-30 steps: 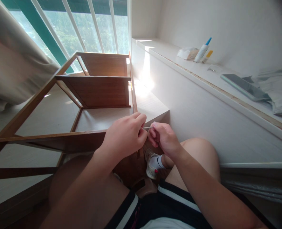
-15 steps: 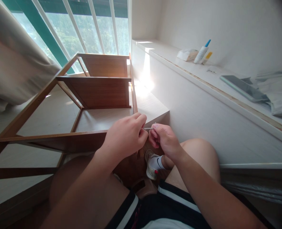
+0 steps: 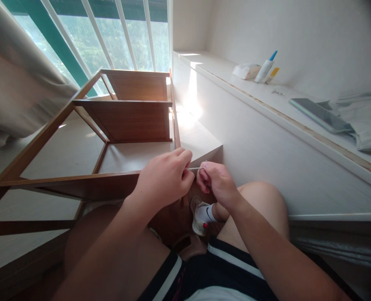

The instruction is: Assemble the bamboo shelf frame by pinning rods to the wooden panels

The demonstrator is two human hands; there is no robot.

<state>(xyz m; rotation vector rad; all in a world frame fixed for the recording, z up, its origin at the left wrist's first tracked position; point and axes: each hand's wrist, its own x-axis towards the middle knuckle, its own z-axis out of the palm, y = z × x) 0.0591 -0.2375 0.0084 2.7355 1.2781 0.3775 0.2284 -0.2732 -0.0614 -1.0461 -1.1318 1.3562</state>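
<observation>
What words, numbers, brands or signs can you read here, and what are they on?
No words or numbers can be read.
White cloth sock: a dark, curved swoosh mark, without readable letters.
White plastic tube with blue pointed cap: any print too small and blurred.
Black, white-striped cloth shorts: thin reddish marks, unreadable.

The left hand and right hand hold a thin stick. A brown wood frame sits at ten o'clock, a window at eleven.
</observation>
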